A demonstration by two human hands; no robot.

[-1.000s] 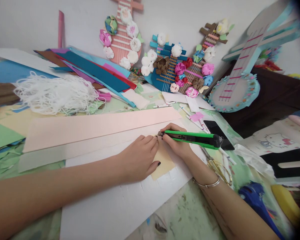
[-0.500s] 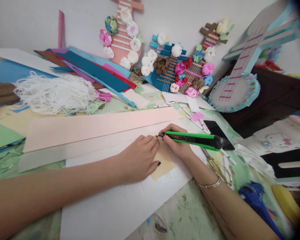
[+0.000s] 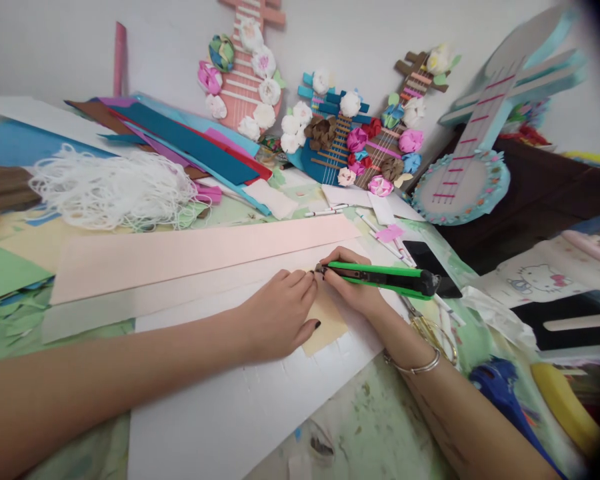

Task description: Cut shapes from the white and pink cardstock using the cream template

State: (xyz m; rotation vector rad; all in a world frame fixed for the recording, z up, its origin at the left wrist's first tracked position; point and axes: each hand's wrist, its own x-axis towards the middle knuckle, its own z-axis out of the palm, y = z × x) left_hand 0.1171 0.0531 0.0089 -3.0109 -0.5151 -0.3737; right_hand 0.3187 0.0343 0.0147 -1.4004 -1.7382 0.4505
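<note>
Little was shifted between frames: the tan card [image 3: 325,320] was pinned flat on white foam board [image 3: 240,407] by the left hand [image 3: 280,317] while a green utility knife [image 3: 380,277] was gripped by the right hand [image 3: 353,287].

I'm gripping a cutter [image 3: 380,279] of glossy green and black plastic in my right hand [image 3: 353,288], while my left hand [image 3: 280,313] is pressing a matt tan paper piece [image 3: 325,323] onto a white foam board [image 3: 240,407] with a faintly dimpled, matt face. A smooth matt pink paper strip [image 3: 200,253] is lying beside it, white stringy thread [image 3: 110,187] is sitting in a fuzzy heap, and a shiny metal bangle [image 3: 414,365] is circling my wrist.
</note>
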